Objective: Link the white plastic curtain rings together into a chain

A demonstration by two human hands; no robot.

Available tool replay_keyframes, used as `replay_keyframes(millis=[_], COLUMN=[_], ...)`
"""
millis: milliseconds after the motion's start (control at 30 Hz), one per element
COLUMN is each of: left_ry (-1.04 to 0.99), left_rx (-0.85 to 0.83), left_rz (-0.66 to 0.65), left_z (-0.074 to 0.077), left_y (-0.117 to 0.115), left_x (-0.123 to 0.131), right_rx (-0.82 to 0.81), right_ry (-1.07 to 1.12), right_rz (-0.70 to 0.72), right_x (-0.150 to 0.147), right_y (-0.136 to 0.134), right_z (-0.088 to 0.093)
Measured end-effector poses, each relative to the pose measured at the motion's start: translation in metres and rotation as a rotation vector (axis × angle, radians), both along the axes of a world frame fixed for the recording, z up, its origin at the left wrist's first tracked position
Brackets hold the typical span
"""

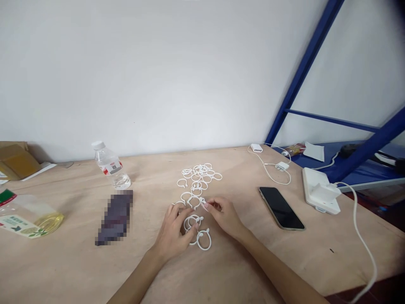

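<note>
Several thin white rings [204, 241], each with a small knob at its end, lie in a loose trail across the wooden table [240, 270]. My left hand [174, 232] rests over the near rings with its fingers apart, its thumb and index finger on either side of a few that overlap. At the edge of the middle rings, my right hand [224, 213] pinches a white ring [203, 201] between thumb and index finger; the fingers partly hide it. Beyond both hands is a denser cluster of rings [202, 171].
On the left are a clear water bottle [110, 164], a tilted bottle of yellow liquid [31, 215], a blurred-out dark item [115, 217] and a cardboard box [17, 160]. A phone [281, 208], a white power strip [321, 192] and a cabled charger [256, 147] lie to the right.
</note>
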State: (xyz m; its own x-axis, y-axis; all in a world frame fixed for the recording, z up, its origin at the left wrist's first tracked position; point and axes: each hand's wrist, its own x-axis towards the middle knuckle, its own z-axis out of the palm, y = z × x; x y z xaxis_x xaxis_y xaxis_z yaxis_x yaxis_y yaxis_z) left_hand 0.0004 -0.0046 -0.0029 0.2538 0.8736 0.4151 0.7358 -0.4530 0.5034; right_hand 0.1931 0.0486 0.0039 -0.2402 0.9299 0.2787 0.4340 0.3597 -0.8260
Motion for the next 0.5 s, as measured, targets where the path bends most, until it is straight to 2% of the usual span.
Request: replay_keyframes(millis=[100, 167, 367, 500], left_ry=[-0.054, -0.089, -0.143, -0.118], left_rx=[0.003, 0.01, 0.093, 0.137], left_rz=[0.007, -0.032, -0.084, -0.07], left_z=[0.0, 0.001, 0.0, -0.002], left_y=[0.001, 0.001, 0.001, 0.002], left_x=[-0.001, -0.002, -0.001, -0.001], right_rx=[-0.204, -0.268, -0.209, -0.282], right_ry=[0.263, 0.351, 0.345, 0.366], right_rz=[0.113, 0.167, 0.152, 0.152], right_x=[-0.013, -0.02, -0.025, -0.026], right_y=[-0.011, -0.017, -0.024, -0.026], right_z=[0.005, 0.005, 0.001, 0.003])
